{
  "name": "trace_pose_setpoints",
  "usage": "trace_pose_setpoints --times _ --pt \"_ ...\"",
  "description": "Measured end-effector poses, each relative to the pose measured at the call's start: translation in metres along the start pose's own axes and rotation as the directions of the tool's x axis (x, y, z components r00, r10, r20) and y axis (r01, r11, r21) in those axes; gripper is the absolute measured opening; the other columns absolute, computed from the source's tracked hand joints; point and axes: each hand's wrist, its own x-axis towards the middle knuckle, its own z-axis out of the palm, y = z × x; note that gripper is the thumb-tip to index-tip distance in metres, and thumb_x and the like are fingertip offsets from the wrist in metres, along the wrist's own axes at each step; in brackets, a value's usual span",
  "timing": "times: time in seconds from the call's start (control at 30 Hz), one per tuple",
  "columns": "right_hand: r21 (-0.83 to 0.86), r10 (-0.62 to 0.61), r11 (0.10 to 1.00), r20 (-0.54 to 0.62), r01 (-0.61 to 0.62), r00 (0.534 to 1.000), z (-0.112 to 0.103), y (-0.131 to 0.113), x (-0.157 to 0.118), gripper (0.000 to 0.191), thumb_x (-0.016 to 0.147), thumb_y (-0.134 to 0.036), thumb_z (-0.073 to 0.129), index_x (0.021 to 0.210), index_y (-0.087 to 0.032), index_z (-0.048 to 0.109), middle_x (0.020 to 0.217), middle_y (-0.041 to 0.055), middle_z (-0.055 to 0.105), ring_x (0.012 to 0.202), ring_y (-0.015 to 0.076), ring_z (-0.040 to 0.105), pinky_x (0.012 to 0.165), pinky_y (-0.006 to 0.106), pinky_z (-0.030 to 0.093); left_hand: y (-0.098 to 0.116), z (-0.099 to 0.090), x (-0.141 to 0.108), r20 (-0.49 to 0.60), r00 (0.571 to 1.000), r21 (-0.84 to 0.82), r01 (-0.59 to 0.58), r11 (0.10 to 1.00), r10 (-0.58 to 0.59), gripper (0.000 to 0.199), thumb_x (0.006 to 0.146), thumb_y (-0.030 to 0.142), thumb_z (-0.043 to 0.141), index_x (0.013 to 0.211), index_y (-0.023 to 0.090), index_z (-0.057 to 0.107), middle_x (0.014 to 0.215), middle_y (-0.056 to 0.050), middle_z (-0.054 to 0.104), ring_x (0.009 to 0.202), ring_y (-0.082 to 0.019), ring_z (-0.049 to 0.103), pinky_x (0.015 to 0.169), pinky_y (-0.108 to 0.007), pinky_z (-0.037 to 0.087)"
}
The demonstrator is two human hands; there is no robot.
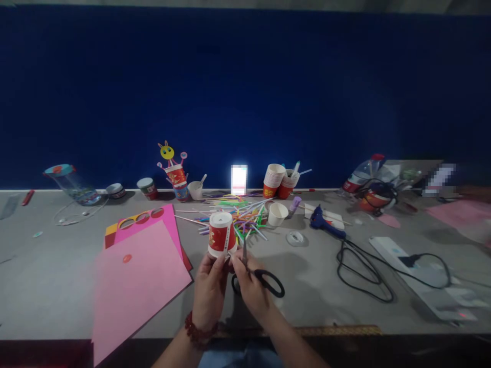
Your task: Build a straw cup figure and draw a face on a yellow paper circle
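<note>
A red and white paper cup (221,232) is held upside down, its rim toward me. My left hand (209,289) is closed around the rim from the left. My right hand (253,294) pinches at the rim's right side, near a pale strip down the cup's wall. Black-handled scissors (271,282) are lodged in this same hand, blades pointing away from me. What the right fingertips pinch is too small to make out. Beyond the cup lies a loose pile of coloured sticks (249,217).
Pink paper sheets (141,286) lie at the left, overhanging the front edge. A blue glue gun (326,224) with a looping cord sits right, near a white power strip (414,281). Stacked paper cups (273,179), a cup figure (176,176) and a tape roll (296,238) stand around.
</note>
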Motion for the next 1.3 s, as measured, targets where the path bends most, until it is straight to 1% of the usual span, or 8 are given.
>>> trace_pose_setpoints --times 0.1,0.27,0.4,0.6,0.77,0.87,1.1,1.3 --pt "-0.017 -0.041 0.999 -0.009 0.041 0.999 -0.011 -0.003 0.004 0.027 0.099 -0.023 0.041 0.082 -0.021 0.061 0.08 0.0051 0.07 0.079 0.0204 0.067 0.08 0.031 0.054 0.001 -0.008 0.006 0.044 0.999 0.022 0.0 1.0 -0.001 0.036 0.076 0.038 0.079 0.105 0.021 0.066 0.107 -0.006 0.072 0.098 -0.018 0.07 0.088 -0.03 0.055" --pt "-0.083 -0.208 0.973 0.076 0.214 0.975 -0.022 -0.003 0.012 0.021 0.096 -0.018 0.043 0.089 -0.022 0.062 0.083 0.0043 0.072 0.083 0.0202 0.067 0.1 0.038 0.049 0.03 -0.023 0.029 0.17 0.953 0.112 -0.27 0.956 0.249 0.072 0.07 0.05 0.082 0.132 0.028 0.053 0.143 -0.009 0.054 0.133 -0.025 0.051 0.105 -0.034 0.047" --pt "-0.101 -0.266 0.953 0.166 0.285 0.95 -0.022 -0.004 0.014 0.022 0.095 -0.018 0.042 0.08 -0.023 0.057 0.072 0.001 0.067 0.075 0.0183 0.063 0.098 0.037 0.05 0.045 -0.024 0.041 0.303 0.936 0.268 -0.266 0.926 0.181 0.074 0.069 0.049 0.083 0.131 0.023 0.052 0.135 -0.013 0.061 0.124 -0.03 0.059 0.1 -0.04 0.051" --pt "-0.068 -0.203 0.976 0.046 0.206 0.978 -0.016 -0.01 0.006 0.026 0.097 -0.021 0.043 0.075 -0.022 0.055 0.068 -0.0005 0.063 0.068 0.0166 0.06 0.092 0.036 0.05 0.023 -0.026 0.032 0.132 0.966 0.405 -0.258 0.877 0.223 0.044 0.075 0.039 0.077 0.11 0.019 0.062 0.102 -0.007 0.074 0.088 -0.023 0.07 0.086 -0.036 0.055" --pt "0.028 0.048 0.998 0.02 -0.048 0.999 -0.011 -0.012 -0.001 0.036 0.099 -0.024 0.04 0.066 -0.023 0.052 0.066 0.0008 0.061 0.07 0.018 0.061 0.076 0.031 0.051 0.011 -0.027 0.025 0.062 0.943 0.436 -0.319 0.842 0.326 0.045 0.073 0.037 0.079 0.11 0.02 0.061 0.097 -0.005 0.073 0.085 -0.022 0.07 0.086 -0.037 0.055" --pt "0.052 0.068 0.996 0.015 -0.069 0.998 -0.011 -0.01 -0.002 0.036 0.1 -0.025 0.039 0.067 -0.024 0.053 0.067 0.0016 0.061 0.072 0.0192 0.061 0.073 0.031 0.051 0.013 -0.025 0.025 0.088 0.942 0.395 -0.331 0.857 0.324 0.049 0.073 0.041 0.078 0.115 0.021 0.059 0.099 -0.007 0.073 0.088 -0.024 0.071 0.087 -0.038 0.056" --pt "-0.063 -0.182 0.979 0.152 0.194 0.971 -0.017 -0.005 0.006 0.029 0.098 -0.023 0.038 0.074 -0.024 0.055 0.067 0.0006 0.062 0.072 0.0187 0.06 0.09 0.037 0.05 0.032 -0.018 0.029 0.228 0.894 0.348 -0.446 0.825 0.387 0.056 0.076 0.063 0.064 0.11 0.018 0.064 0.099 -0.012 0.074 0.094 -0.03 0.071 0.087 -0.043 0.056" --pt "-0.244 -0.492 0.806 0.23 0.539 0.84 -0.017 0.013 0.015 0.021 0.092 -0.016 0.044 0.075 -0.023 0.055 0.067 0.0002 0.06 0.068 0.0182 0.052 0.077 0.033 0.047 0.047 -0.005 0.023 0.187 0.942 0.416 -0.334 0.846 0.28 0.036 0.077 0.047 0.066 0.094 0.016 0.068 0.091 -0.01 0.074 0.087 -0.028 0.071 0.079 -0.037 0.057"
